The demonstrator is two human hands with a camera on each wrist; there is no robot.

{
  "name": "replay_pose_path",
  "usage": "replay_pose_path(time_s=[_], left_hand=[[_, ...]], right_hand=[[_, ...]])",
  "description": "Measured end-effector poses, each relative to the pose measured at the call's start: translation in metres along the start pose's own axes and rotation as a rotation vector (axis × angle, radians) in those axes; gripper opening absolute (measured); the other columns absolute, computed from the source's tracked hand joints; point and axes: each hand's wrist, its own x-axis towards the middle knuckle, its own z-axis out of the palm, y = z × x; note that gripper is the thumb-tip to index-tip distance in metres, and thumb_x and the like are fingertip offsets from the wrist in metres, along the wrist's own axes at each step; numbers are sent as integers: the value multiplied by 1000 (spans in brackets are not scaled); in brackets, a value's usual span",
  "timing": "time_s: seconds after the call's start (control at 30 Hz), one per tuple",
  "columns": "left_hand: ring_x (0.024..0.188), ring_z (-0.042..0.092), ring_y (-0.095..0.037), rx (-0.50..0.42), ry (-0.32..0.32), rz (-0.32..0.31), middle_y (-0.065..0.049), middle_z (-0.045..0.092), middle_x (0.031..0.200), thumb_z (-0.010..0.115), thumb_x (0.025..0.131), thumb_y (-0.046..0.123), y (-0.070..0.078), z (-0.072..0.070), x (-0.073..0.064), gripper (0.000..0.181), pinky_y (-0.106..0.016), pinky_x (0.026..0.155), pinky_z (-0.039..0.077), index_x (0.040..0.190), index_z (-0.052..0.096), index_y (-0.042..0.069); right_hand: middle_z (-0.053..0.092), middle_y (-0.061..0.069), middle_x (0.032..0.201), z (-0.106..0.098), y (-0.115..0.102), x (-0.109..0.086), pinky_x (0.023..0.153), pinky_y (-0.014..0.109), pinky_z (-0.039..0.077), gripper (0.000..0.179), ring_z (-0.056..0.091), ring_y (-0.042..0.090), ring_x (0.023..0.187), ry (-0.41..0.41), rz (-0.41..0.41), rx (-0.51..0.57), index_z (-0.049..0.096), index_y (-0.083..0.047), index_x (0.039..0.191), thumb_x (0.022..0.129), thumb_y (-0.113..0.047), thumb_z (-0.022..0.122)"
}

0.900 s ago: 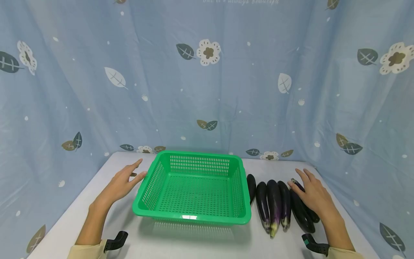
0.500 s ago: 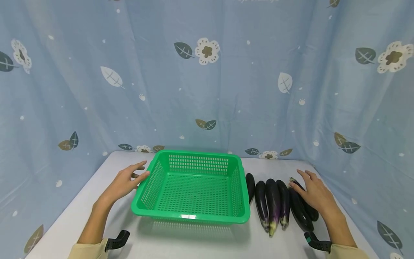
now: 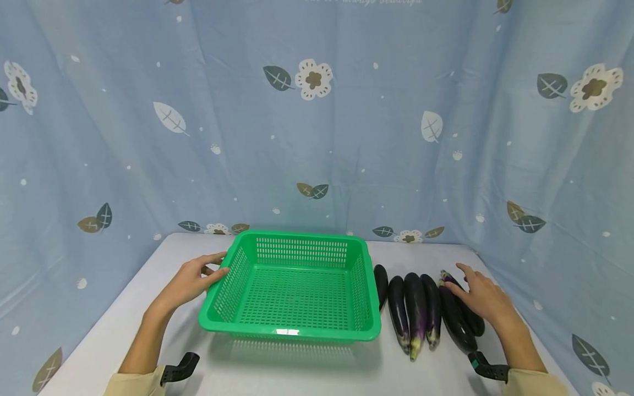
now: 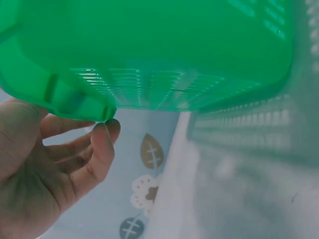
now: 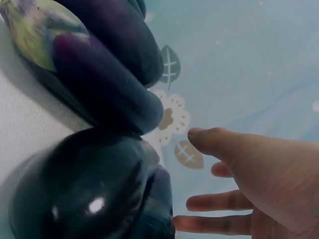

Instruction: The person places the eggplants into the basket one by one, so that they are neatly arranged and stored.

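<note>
A green plastic basket (image 3: 297,297) with slotted walls stands in the middle of the white table. At its left rim my left hand (image 3: 190,280) pinches the edge, thumb on the rim's top; in the left wrist view the fingers (image 4: 102,144) curl beneath the rim. Several dark purple eggplants (image 3: 415,308) lie in a row to the basket's right. My right hand (image 3: 487,297) hovers over the rightmost eggplants (image 3: 454,319), holding nothing. The right wrist view shows its thumb and fingers (image 5: 219,201) spread beside a glossy eggplant (image 5: 84,184).
A blue curtain (image 3: 317,137) printed with leaves and flowers hangs behind and at both sides of the white table (image 3: 277,374). One eggplant (image 3: 381,286) lies partly hidden close against the basket's right side.
My left hand has moved right onto the basket's left rim and taken hold of it. The right hand stays over the eggplants, its fingers shifting slightly. The view drifts a little.
</note>
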Motion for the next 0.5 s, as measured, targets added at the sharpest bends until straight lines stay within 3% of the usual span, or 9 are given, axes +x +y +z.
replay_pose_path(time_s=[0.2, 0.37, 0.5], left_hand=[[84, 67, -14, -11, -6, 14, -24, 59, 134, 63, 97, 31, -2, 0, 4, 56, -29, 58, 50, 142, 50, 1], [69, 65, -9, -109, -22, -50, -25, 61, 127, 65, 96, 29, -2, 2, 6, 60, -33, 56, 52, 146, 45, 0], [70, 66, -9, -171, -20, -85, -28, 57, 126, 65, 96, 26, 1, 2, 6, 65, -31, 55, 53, 149, 38, -1]], right_hand=[[59, 36, 117, -5, 4, 2, 77, 63, 47, 78, 56, 54, 104, -43, -11, 19, 41, 9, 140, 96, -54, 54], [62, 35, 114, -5, 8, 5, 78, 62, 47, 76, 59, 51, 101, -63, -30, 21, 43, 10, 138, 95, -50, 59], [64, 34, 109, -6, 11, 7, 76, 60, 49, 71, 62, 48, 95, -85, -53, 36, 46, 11, 134, 93, -45, 63]])
